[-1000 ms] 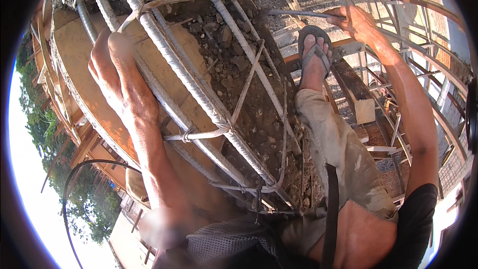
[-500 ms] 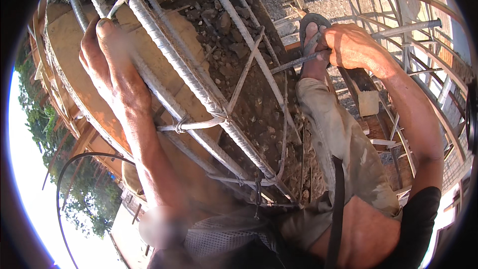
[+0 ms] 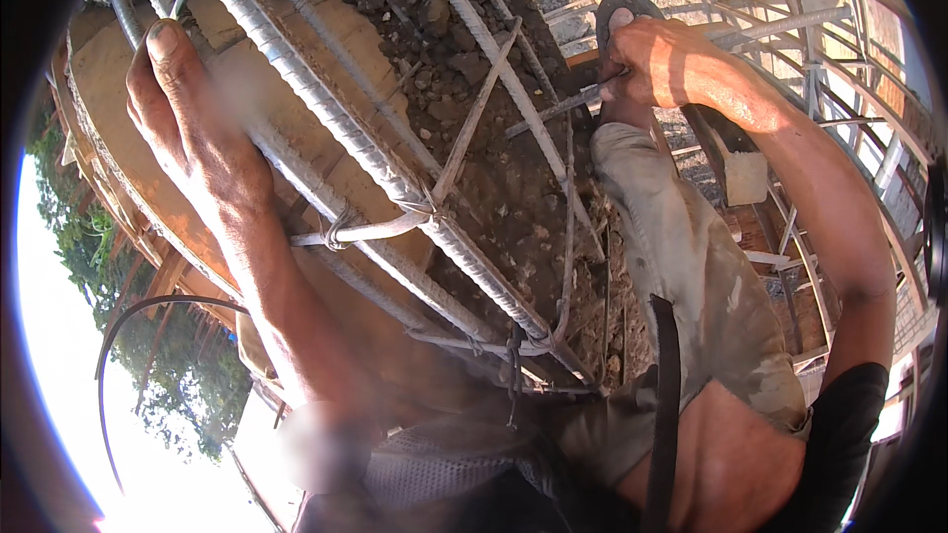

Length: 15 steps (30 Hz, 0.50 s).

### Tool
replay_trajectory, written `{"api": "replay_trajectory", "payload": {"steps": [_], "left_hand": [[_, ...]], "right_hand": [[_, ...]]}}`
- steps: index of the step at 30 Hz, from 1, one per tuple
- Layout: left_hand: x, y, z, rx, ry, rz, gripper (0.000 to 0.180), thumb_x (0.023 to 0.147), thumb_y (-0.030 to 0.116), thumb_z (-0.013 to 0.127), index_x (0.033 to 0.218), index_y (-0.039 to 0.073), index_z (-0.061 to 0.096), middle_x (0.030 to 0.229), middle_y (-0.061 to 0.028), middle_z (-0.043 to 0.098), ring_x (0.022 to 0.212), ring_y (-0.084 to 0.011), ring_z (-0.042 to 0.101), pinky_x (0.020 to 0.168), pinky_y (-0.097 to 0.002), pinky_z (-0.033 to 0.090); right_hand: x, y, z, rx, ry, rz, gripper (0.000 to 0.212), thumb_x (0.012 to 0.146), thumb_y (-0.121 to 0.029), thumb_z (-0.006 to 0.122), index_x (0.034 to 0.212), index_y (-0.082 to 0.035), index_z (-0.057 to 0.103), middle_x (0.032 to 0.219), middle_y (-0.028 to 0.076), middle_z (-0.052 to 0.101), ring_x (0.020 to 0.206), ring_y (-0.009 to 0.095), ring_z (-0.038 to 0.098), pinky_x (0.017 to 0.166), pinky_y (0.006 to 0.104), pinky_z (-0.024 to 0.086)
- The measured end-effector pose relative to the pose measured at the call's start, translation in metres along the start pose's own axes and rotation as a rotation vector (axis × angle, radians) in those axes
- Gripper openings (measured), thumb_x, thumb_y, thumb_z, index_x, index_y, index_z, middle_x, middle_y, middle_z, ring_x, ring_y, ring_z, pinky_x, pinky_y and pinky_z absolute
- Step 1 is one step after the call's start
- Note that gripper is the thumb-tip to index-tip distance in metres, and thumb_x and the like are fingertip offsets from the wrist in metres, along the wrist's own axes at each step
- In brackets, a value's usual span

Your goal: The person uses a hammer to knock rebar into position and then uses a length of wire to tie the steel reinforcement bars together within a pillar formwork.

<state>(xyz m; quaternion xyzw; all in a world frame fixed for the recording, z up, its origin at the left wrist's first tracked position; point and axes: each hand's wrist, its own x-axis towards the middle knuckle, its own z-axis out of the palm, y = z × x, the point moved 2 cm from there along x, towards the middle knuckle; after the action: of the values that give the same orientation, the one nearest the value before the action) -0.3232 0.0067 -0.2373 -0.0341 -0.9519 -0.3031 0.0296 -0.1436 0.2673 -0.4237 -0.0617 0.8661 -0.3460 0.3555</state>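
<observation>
On the left, my left hand [image 3: 188, 104] is closed round a long steel rebar [image 3: 306, 178] of a tied cage, its fingers curled over the bar and partly hidden by a smudge on the picture. My right hand [image 3: 657, 64] is closed round a shorter loose-looking steel bar [image 3: 563, 112], just above my sandalled foot [image 3: 620, 20]. That bar slants from inside the cage, through the fist, out to the upper right. Its left tip lies near a thin cage bar [image 3: 528, 109]; I cannot tell whether they touch.
A thick ribbed rebar [image 3: 326, 99] and a wire-tied stirrup [image 3: 375, 229] cross between my hands. Beneath lies rough gravel concrete [image 3: 459, 59], beside a tan board [image 3: 341, 49]. A squared timber end [image 3: 746, 178] sticks up below my right forearm, among wooden sticks. A thin black cable [image 3: 109, 345] arcs at left.
The whole view has shifted, so the cage sits slightly higher and further left. The short bar and my right hand have moved slightly left. Both hands keep their grip.
</observation>
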Motion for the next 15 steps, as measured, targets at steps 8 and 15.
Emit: {"api": "replay_trajectory", "payload": {"steps": [8, 15], "left_hand": [[0.001, -0.001, -0.008, 0.185, -0.004, 0.101, 0.066, 0.098, 0.061, 0.051, 0.128, 0.004, 0.060, 0.116, -0.0152, 0.054, 0.102, -0.0237, 0.055, 0.092, -0.0392, 0.044], [0.002, 0.001, 0.004, 0.090, -0.025, 0.098, 0.070, 0.097, 0.063, 0.051, 0.128, 0.001, 0.058, 0.113, -0.0150, 0.054, 0.101, -0.0242, 0.054, 0.092, -0.0393, 0.043]], "right_hand": [[-0.033, 0.009, -0.014, 0.033, 0.047, 0.109, 0.023, 0.083, -0.021, 0.076, 0.093, -0.001, 0.075, 0.081, 0.020, 0.070, 0.079, 0.036, 0.066, 0.071, 0.0460, 0.049], [0.000, -0.017, -0.002, 0.053, -0.081, 0.003, 0.027, 0.081, -0.028, 0.076, 0.096, -0.006, 0.078, 0.087, 0.018, 0.072, 0.086, 0.035, 0.068, 0.078, 0.0427, 0.053]]}}
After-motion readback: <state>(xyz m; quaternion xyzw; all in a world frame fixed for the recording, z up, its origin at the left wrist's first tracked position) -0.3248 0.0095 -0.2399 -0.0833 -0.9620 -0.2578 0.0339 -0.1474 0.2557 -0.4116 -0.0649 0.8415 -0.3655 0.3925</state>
